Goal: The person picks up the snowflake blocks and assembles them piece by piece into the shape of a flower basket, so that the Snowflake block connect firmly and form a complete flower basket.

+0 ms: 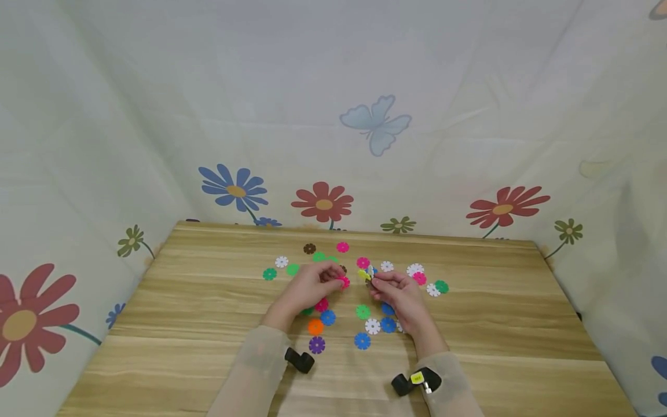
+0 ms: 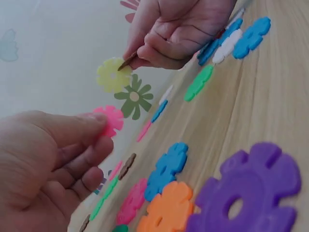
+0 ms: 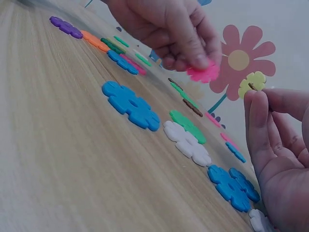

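Between thumb and fingertips my left hand [image 1: 311, 285] pinches a pink notched flower disc [image 2: 113, 121], held above the table. To its right, my right hand [image 1: 402, 296] grips a brown flower disc [image 2: 127, 61] with a yellow flower disc [image 2: 110, 76] slotted onto it crosswise. Both wrist views show a gap between the pink disc and the yellow one. Near the left forearm lie a purple disc [image 1: 316, 345], an orange disc [image 1: 315, 326] and a blue disc [image 1: 327, 317]. A light green disc [image 1: 362, 311] and a white disc [image 1: 372, 326] rest near my right hand.
The discs lie spread on a wooden table [image 1: 182, 324]. Farther back are a dark brown disc [image 1: 310, 248] and a pink disc [image 1: 342, 247]. At right, a dark green disc [image 1: 442, 286] lies beside a white one. A flower-printed curtain [image 1: 292, 116] hangs behind the table.
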`<move>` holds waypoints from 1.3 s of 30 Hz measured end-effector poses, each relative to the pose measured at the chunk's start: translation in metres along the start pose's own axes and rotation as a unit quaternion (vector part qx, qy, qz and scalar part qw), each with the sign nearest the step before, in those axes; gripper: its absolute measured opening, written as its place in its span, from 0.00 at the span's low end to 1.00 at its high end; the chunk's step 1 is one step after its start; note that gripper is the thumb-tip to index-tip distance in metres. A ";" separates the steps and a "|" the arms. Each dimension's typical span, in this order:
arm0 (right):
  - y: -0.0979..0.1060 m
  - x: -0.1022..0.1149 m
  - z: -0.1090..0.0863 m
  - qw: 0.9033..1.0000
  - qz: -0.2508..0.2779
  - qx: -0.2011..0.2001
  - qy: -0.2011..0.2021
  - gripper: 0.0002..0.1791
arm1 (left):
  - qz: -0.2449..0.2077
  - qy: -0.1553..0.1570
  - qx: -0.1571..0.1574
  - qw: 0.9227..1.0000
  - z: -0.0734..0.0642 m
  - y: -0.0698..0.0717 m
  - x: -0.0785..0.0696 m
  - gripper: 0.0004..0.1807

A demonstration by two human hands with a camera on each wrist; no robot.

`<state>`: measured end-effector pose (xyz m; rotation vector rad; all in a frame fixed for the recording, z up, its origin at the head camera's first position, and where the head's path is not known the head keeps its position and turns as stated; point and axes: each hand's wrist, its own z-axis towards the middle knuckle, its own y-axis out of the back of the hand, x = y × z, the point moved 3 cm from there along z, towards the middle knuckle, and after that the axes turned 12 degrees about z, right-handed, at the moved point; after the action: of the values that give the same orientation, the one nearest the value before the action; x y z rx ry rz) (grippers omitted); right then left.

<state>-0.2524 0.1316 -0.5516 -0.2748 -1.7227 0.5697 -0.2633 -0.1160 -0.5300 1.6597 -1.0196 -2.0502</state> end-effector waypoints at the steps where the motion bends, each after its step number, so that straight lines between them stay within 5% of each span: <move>1: 0.000 0.000 0.000 1.000 0.004 0.000 0.000 0.08 | -0.007 -0.002 -0.011 1.000 0.000 0.001 -0.002 0.05; 7: 0.000 -0.001 0.000 1.000 0.020 0.001 0.005 0.06 | -0.024 -0.029 -0.053 0.998 -0.001 0.004 -0.019 0.04; 13: -0.002 0.002 0.000 1.000 0.018 0.001 0.009 0.06 | -0.038 -0.065 -0.059 0.995 0.002 -0.002 -0.030 0.04; 32: -0.003 0.000 0.000 1.000 0.026 0.006 0.007 0.03 | -0.040 -0.088 -0.051 0.994 0.002 -0.016 -0.032 0.03; 39: -0.003 0.001 -0.002 0.999 0.033 0.010 0.000 0.04 | -0.034 -0.093 -0.070 0.993 0.000 -0.017 -0.033 0.03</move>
<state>-0.2500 0.1298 -0.5485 -0.3175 -1.7113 0.6348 -0.2512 -0.0828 -0.5176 1.4739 -0.8626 -2.2998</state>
